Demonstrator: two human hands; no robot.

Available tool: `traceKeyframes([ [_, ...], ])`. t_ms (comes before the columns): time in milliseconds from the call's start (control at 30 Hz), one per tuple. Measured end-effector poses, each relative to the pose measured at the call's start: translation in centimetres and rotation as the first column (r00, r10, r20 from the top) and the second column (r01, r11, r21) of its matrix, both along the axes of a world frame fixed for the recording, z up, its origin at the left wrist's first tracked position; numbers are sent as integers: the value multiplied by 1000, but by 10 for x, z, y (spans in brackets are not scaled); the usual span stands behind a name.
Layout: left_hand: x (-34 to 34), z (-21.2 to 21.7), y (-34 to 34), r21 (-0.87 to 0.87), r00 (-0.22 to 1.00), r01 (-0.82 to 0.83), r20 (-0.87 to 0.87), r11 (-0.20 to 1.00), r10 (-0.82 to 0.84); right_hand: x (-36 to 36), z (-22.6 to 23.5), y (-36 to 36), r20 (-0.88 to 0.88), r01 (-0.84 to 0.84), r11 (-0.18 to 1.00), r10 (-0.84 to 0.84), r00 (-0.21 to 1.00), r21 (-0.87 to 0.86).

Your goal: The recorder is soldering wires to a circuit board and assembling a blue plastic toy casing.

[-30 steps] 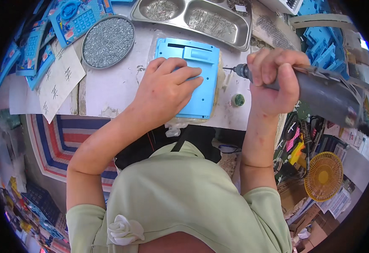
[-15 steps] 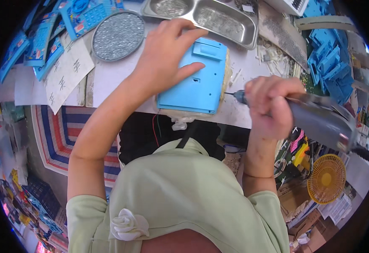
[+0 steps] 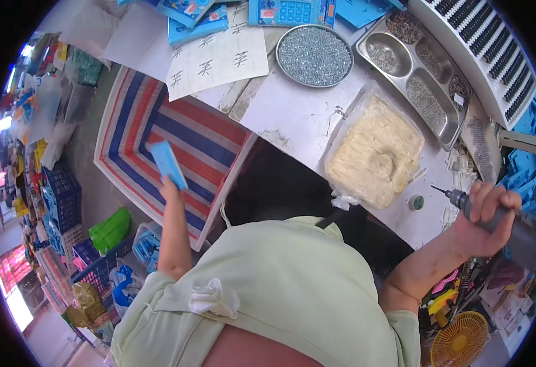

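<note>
My left hand [image 3: 170, 191] is closed on a light-blue plastic case [image 3: 169, 164], held edge-on over a box lined with red, white and blue striped cloth [image 3: 209, 150]. My right hand [image 3: 487, 217] grips a dark grey electric screwdriver [image 3: 521, 240] at the table's right side. Its thin bit points left, touching nothing. Between the hands, on the white table, lies a yellowish pad wrapped in clear plastic [image 3: 375, 144], with a round dent in its top. A small green-topped round item [image 3: 416, 202] sits beside the pad, near the bit.
A round tray of small screws [image 3: 315, 56] and a steel compartment tray [image 3: 396, 61] stand behind the pad. Blue packaged toys [image 3: 292, 12] and a paper with handwriting [image 3: 219, 61] lie at the back. Blue parts [image 3: 528, 180] and a yellow basket [image 3: 461, 339] are at right.
My left hand has lifted the blue case off the pad and carried it left over the striped box. My right hand has drawn the screwdriver away to the right. The view has turned left.
</note>
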State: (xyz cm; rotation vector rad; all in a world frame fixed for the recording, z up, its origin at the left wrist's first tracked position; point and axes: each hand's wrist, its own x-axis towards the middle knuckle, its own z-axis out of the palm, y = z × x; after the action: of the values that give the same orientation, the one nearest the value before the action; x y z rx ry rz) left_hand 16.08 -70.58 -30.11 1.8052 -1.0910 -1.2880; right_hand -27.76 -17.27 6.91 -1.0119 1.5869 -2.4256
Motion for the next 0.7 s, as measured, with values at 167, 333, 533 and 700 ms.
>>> traceKeyframes([
  [167, 89, -85, 23, 422, 962, 9, 245, 907, -123, -20, 8, -40, 169, 94, 990, -110, 979, 101],
  [333, -178, 124, 26, -699, 863, 471, 240, 538, -444, -27, 11, -29, 108, 334, 930, -351, 930, 153],
  [533, -383, 256, -28, -638, 436, 770, 538, -11, -721, -40, -8, -55, -278, 698, 583, -649, 708, 416],
  [700, -514, 215, -134, -173, 160, 984, 807, 32, -569, 21, -33, -32, -265, 692, 629, -642, 719, 354],
])
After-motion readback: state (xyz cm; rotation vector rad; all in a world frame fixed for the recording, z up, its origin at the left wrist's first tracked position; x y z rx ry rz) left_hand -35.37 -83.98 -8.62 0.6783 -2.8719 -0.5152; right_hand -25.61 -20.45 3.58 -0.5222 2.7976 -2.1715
